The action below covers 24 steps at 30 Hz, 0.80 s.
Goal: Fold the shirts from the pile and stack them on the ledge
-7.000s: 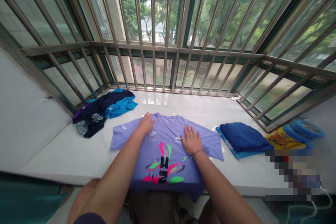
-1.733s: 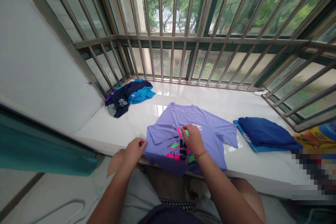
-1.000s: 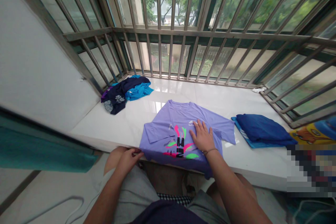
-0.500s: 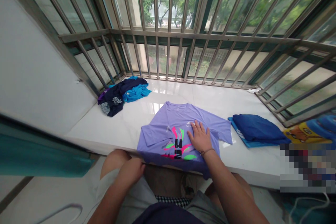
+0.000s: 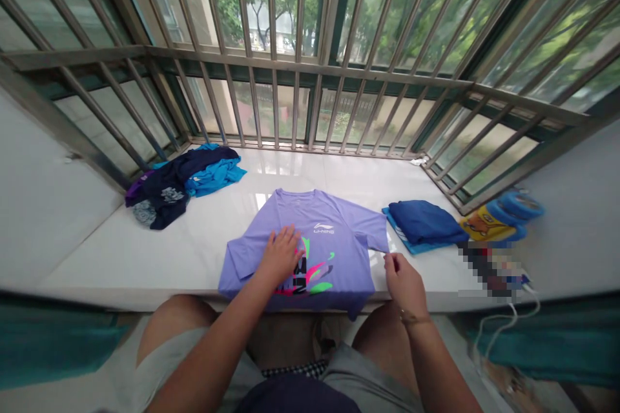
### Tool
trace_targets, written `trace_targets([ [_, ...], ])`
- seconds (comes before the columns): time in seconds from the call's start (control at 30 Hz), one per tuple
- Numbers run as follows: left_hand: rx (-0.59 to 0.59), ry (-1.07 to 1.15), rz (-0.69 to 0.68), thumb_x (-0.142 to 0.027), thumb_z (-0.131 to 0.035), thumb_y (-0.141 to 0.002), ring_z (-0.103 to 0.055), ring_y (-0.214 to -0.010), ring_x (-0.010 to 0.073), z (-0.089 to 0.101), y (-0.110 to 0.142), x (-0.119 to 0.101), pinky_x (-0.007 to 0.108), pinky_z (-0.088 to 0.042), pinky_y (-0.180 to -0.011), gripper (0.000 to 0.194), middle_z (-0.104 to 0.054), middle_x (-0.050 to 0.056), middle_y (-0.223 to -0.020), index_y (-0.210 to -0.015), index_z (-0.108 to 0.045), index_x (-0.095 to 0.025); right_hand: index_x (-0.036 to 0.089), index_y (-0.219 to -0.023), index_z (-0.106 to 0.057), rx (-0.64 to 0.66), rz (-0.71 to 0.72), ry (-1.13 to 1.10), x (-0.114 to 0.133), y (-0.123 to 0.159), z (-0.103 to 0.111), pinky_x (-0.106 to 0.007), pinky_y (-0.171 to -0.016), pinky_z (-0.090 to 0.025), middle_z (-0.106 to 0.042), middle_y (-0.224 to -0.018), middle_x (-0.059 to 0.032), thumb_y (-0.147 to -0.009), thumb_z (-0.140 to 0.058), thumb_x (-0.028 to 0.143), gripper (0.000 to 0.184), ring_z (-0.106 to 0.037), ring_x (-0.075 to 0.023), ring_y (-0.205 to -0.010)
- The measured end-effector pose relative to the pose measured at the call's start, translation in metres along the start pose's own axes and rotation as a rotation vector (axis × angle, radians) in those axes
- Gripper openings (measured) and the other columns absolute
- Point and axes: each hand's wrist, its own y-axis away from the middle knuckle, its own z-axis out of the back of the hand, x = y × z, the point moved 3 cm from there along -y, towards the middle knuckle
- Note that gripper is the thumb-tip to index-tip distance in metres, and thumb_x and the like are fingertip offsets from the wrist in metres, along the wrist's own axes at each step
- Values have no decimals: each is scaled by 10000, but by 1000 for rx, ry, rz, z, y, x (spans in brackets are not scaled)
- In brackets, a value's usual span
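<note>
The lavender T-shirt [image 5: 339, 258] lies flat on a white tiled sill [image 5: 97, 264], with a readable L-NING logo [image 5: 323, 230] on its chest above a pink, green and black graphic. The left hand [image 5: 279, 257] rests palm down on the shirt, its fingers [image 5: 289, 239] spread wide just left of the graphic. The right hand [image 5: 404, 285] is at the shirt's right edge, its fingertips [image 5: 390, 262] drawn narrowly together; whether they hold cloth cannot be told. Just right of those fingertips lies a folded blue garment [image 5: 423, 222]. Well left of the left fingers sits a heap of navy and turquoise clothes [image 5: 167, 187]. Steel window bars [image 5: 300, 103] stand beyond both hands.
</note>
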Motion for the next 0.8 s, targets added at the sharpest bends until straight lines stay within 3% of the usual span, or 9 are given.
trace_targets([
  [0.1, 24, -54, -22, -524, -459, -1080, -331, -1642, 317, -7, 2, 39, 608, -255, -1334, 622, -365, 80, -1769, -1655, -468, -288, 257, -891, -665, 88, -53, -7, -33, 31, 7, -330, -697, -433, -743, -793, -58, -1022, -422, 593, 436, -697, -246, -744],
  [0.23, 42, -88, -71, -554, -419, -1090, -288, -1662, 277, -7, 11, 64, 570, -225, -1351, 639, -312, 42, -1790, -1680, -421, -308, 243, -932, -686, 108, -12, -79, -29, 49, -8, -328, -772, -476, -765, -894, -75, -1018, -465, 556, 393, -707, -244, -828],
  [0.33, 35, -100, -76, -553, -407, -1095, -292, -1660, 269, -6, 15, 67, 558, -216, -1355, 632, -315, 36, -1790, -1680, -421, -315, 218, -979, -697, 94, 37, -27, 1, 44, -24, -326, -847, -482, -754, -970, -92, -1035, -509, 495, 340, -695, -237, -906],
  [0.5, 29, -99, -74, -554, -410, -1095, -294, -1659, 269, -6, 15, 67, 553, -191, -1364, 634, -321, 41, -1788, -1681, -422, -314, 221, -1040, -705, 147, 58, 169, 44, 27, -43, -296, -806, -438, -752, -1051, -80, -1048, -593, 356, 175, -695, -222, -983],
  [0.63, 36, -79, -72, -555, -415, -1092, -294, -1660, 274, -4, 15, 65, 560, -191, -1364, 641, -322, 48, -1787, -1685, -416, -312, 211, -1019, -708, 177, 37, 194, 29, 10, -35, -298, -810, -447, -760, -1060, -99, -1067, -553, 324, 198, -707, -223, -980],
  [0.8, 32, -57, -68, -551, -436, -1083, -301, -1657, 283, -2, 15, 64, 560, -204, -1360, 643, -336, 49, -1782, -1684, -419, -323, 199, -984, -713, 51, -34, 138, -5, 7, -14, -320, -839, -481, -757, -1045, -133, -1049, -520, 359, 260, -702, -245, -975],
])
